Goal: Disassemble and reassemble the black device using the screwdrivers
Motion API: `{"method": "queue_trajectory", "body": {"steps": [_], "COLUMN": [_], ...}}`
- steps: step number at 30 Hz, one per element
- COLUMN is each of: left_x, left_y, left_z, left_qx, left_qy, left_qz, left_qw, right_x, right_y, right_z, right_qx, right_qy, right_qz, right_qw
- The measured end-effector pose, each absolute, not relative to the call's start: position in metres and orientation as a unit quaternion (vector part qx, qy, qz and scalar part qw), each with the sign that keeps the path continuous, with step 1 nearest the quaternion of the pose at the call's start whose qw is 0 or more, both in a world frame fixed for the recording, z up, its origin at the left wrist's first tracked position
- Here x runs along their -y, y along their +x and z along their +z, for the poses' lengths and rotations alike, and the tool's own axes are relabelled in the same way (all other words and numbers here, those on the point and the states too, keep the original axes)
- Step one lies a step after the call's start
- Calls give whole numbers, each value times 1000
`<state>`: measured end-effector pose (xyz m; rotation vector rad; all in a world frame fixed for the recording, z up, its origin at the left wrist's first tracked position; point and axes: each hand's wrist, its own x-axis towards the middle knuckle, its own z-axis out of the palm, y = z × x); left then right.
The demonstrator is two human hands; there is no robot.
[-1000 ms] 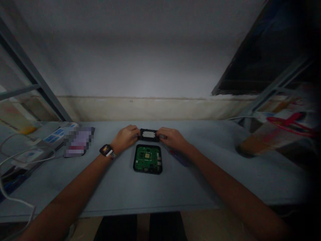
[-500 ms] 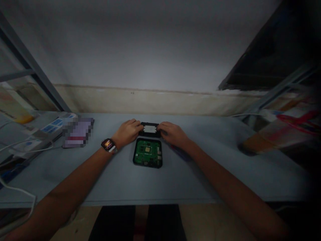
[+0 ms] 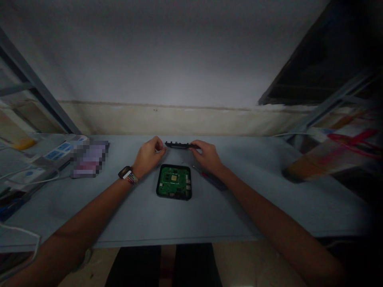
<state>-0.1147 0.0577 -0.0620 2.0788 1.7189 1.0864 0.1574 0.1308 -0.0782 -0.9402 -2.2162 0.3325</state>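
Observation:
Both my hands hold a thin black cover point(image 3: 179, 145), seen almost edge-on, just above the grey table point(image 3: 179, 215). My left hand point(image 3: 148, 155), with a watch on its wrist, pinches the cover's left end. My right hand point(image 3: 207, 155) grips its right end. Right below the cover, on the table, lies a black square case with a green circuit board point(image 3: 174, 181) inside it. A screwdriver with a red handle point(image 3: 206, 175) lies on the table close under my right wrist.
At the left are a blurred-out flat object point(image 3: 88, 159), white and blue boxes point(image 3: 56, 153) and white cables point(image 3: 20, 235). A metal rack frame point(image 3: 36, 85) stands at the far left. At the right lie red-handled tools point(image 3: 350, 139) and clutter.
The black cover was lying with its flat face toward me; it is now lifted and tipped so only its thin edge shows. Both hands stayed at its ends.

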Motion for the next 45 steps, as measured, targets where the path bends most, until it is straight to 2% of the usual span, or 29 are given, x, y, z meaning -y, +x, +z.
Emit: {"method": "queue_trajectory", "body": {"steps": [3,6,12,23,41,45], "left_x": [-62,-68,-78,-78,-51,-49], "left_y": [-105,-88,-57,-51,-176,-190], "left_z": [-58,-57,-59,-48,-54,-48], "left_qx": [-558,-524,-554,-511,-559,-580], "left_qy": [745,780,778,838,800,770], "left_qz": [314,265,224,157,203,260], "left_qw": [188,215,193,112,83,55], "right_x": [-133,-134,-134,-137,-135,-135], "right_y": [158,159,159,158,155,156], "right_z": [-78,-79,-79,-86,-89,-90], "right_qx": [835,821,812,812,840,856], "right_qy": [-382,-397,-400,-384,-354,-333], "right_qz": [146,159,170,165,150,138], "right_qw": [367,379,390,408,382,371]}}
